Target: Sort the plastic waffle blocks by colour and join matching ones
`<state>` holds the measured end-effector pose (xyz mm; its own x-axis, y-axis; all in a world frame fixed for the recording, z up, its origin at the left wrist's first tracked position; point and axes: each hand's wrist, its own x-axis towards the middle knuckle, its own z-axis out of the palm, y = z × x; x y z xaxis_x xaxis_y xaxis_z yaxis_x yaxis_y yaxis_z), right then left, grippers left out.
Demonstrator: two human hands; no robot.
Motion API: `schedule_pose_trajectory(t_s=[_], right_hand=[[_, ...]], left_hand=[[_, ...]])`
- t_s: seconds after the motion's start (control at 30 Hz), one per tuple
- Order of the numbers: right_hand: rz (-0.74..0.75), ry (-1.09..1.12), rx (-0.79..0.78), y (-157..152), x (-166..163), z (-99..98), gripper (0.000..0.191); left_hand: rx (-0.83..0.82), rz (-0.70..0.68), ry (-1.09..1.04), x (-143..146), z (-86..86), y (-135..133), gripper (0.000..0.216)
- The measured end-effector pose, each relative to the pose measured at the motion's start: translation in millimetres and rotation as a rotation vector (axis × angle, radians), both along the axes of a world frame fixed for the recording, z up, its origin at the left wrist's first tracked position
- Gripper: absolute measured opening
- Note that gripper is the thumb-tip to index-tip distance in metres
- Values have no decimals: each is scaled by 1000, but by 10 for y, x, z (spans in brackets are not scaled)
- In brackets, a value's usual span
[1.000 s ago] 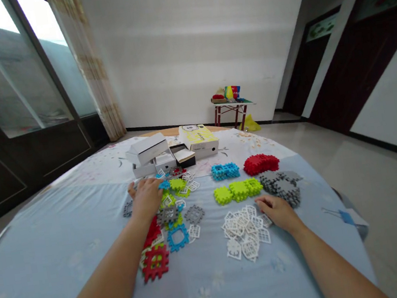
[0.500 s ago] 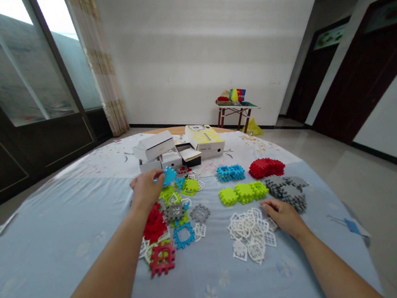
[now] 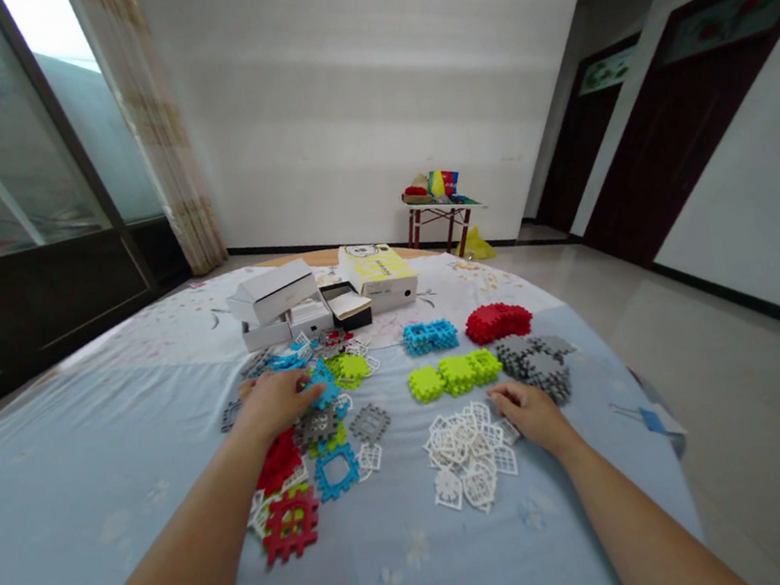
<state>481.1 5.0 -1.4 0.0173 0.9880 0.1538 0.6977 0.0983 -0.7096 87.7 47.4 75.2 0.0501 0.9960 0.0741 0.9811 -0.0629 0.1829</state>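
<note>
On the near cloth: red tile, foot of a mixed heap at left, by my reading unsorted; white pieces, piled apart. Right hand: half-curled beside those; I cannot tell if it grips anything. Left hand: fingers bent, a blue tile of the heap at their tips; pinched or merely touched, I cannot tell. Beyond: grey stack, green stacks, blue stack, red stack, seemingly sorted; farthest, boxes

- A blue notched piece was tilted, just left of a flat lime-green piece.
- White lattice pieces overlapped in a loose, mostly flat heap.
- Lime-green stacks made a row just beyond the white ones.
</note>
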Motion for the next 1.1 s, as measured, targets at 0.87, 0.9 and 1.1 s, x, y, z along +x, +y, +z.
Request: schedule_pose_trajectory(t_s=[0.87,0.9,1.1], right_hand=[[57,26,-11,6,-20,85,27],[62,36,-10,3,-20,86,27],[68,76,-23,-3,-14,97,27]], left_hand=[[159,-290,-90,1209,397,302,61],[156,-301,-84,1354,399,390,61],[147,-302,-24,2016,233,844,57]])
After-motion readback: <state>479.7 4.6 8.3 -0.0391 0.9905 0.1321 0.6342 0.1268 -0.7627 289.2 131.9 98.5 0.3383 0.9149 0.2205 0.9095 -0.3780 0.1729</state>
